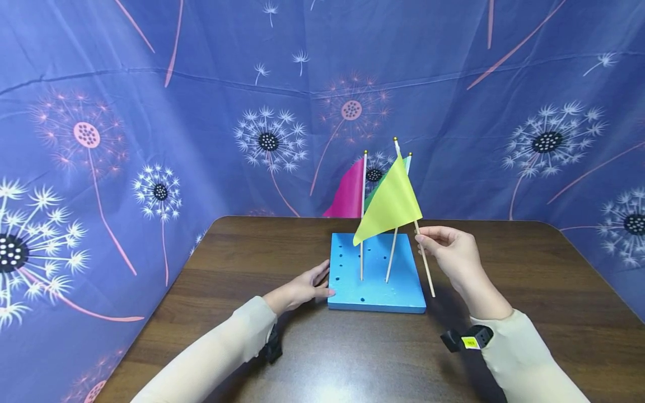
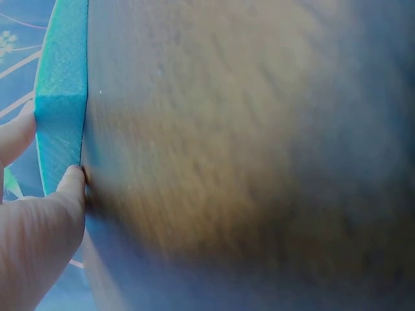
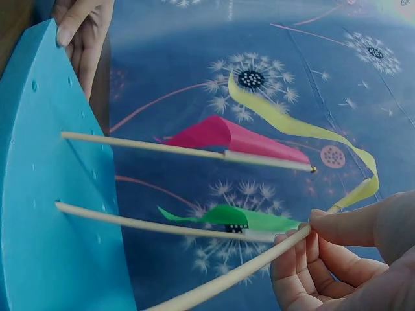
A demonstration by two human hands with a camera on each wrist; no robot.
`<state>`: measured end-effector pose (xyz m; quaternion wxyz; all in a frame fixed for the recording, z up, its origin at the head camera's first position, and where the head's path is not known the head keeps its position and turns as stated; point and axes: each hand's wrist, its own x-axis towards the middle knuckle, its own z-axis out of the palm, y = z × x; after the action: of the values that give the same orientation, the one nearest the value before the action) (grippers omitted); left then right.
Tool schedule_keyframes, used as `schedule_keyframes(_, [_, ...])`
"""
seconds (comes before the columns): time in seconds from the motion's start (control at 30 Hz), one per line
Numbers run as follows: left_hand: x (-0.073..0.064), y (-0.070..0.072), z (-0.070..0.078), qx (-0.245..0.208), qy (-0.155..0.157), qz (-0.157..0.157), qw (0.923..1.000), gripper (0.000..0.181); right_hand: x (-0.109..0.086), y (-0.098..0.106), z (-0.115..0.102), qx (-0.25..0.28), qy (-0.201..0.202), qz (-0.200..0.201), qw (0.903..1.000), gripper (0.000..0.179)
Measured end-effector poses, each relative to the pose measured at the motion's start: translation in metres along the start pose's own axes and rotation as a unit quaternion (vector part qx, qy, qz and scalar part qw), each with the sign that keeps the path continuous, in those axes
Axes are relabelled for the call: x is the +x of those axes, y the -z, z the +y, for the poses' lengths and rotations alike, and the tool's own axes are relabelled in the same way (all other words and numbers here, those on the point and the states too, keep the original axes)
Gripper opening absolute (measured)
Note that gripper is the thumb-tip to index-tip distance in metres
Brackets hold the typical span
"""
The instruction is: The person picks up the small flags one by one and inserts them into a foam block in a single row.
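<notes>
A blue board with holes (image 1: 347, 294) lies on the table. My left hand (image 1: 301, 288) rests against its left side, thumb near the front corner and fingers along the edge. My right hand (image 1: 456, 254) pinches the wooden stick of a yellow triangular flag (image 1: 392, 202) between thumb and fingers. The stick slants, its bare lower end just past the board's right edge in the head view. Two flags stand in the board: a pink flag (image 1: 350, 193) on the left and a green flag (image 3: 240, 217), mostly hidden behind the yellow one in the head view.
The brown wooden table (image 1: 242, 252) ends in rounded far corners. Behind it hangs a blue cloth (image 1: 201, 134) patterned with dandelions. Several holes show in the board around the standing sticks.
</notes>
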<state>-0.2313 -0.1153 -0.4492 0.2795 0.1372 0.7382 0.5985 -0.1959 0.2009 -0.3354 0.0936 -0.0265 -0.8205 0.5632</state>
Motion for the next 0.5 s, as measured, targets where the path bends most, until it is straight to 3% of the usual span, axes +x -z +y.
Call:
schedule_keyframes(0.37, [0.000,0.000,0.000,-0.003,0.005,0.004,1.0000,0.088,0.006,-0.020,-0.011,0.006,-0.016,-0.013,0.9998,0.034])
schedule_keyframes(0.5, [-0.001,0.000,0.000,-0.002,-0.002,0.001,1.0000,0.088,0.008,-0.026,-0.013,0.039,-0.012,-0.021,0.9990,0.033])
